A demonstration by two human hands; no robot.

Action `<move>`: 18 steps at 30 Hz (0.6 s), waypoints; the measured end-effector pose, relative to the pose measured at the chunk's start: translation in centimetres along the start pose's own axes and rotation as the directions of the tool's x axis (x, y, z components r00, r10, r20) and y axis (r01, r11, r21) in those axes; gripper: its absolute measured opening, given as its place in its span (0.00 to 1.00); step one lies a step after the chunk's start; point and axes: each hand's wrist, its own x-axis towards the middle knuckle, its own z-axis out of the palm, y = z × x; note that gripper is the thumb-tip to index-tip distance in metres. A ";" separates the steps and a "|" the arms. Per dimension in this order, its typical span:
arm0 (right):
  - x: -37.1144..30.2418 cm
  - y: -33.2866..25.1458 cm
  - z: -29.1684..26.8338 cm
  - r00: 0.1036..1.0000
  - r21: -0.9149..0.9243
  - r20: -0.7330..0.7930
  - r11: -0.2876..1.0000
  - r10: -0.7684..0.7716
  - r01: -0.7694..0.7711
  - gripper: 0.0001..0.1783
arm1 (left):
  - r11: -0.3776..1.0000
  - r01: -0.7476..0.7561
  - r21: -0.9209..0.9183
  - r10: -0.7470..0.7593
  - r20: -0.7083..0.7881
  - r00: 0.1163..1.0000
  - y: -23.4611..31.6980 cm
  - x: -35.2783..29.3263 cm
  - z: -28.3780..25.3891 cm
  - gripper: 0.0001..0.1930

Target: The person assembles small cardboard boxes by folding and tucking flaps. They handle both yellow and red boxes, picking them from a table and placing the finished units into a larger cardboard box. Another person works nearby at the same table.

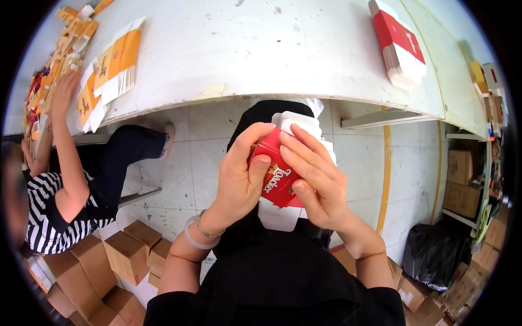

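Above my lap, a small red carton (278, 173) with white lettering is held between my two hands. My left hand (243, 173) grips its left side, thumb pressed on the printed face. My right hand (319, 176) lies along the other side with its fingers over the upper edge, covering part of the carton. White cardboard flaps (278, 215) show just below the carton, and more white flaps (302, 124) stick out behind my fingers. How these flaps join the carton is hidden by my hands.
On the white table (261, 60) ahead lie a stack of flat red cartons (401, 46) at right and flat yellow cartons (120, 57) at left. A co-worker's arm (68, 125) reaches among yellow boxes. Brown boxes (128, 255) and a black bag (436, 255) stand on the floor.
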 end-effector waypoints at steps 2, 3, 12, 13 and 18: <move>0.1 0.4 -0.2 0.998 0.037 0.048 0.999 0.037 -0.039 0.21 | 0.999 0.045 0.006 -0.045 0.019 0.999 -0.2 -0.3 -0.2 0.17; 0.4 0.8 -0.7 0.995 0.066 0.086 0.996 0.056 -0.062 0.20 | 0.993 0.121 -0.008 -0.120 0.075 0.990 0.1 0.0 -0.3 0.17; 6.7 0.5 -3.6 0.846 0.513 0.213 0.681 0.488 -0.522 0.12 | 0.888 0.309 -0.341 -0.364 -0.109 0.925 1.3 3.2 -0.6 0.13; 6.3 0.5 -2.8 0.868 0.545 0.139 0.695 0.477 -0.469 0.11 | 0.805 0.283 -0.522 -0.409 -0.141 0.902 2.1 3.6 -0.4 0.12; 4.6 1.0 -1.7 0.894 0.541 0.054 0.740 0.445 -0.400 0.08 | 0.919 0.159 -0.362 -0.206 -0.095 0.974 1.1 2.9 -0.6 0.10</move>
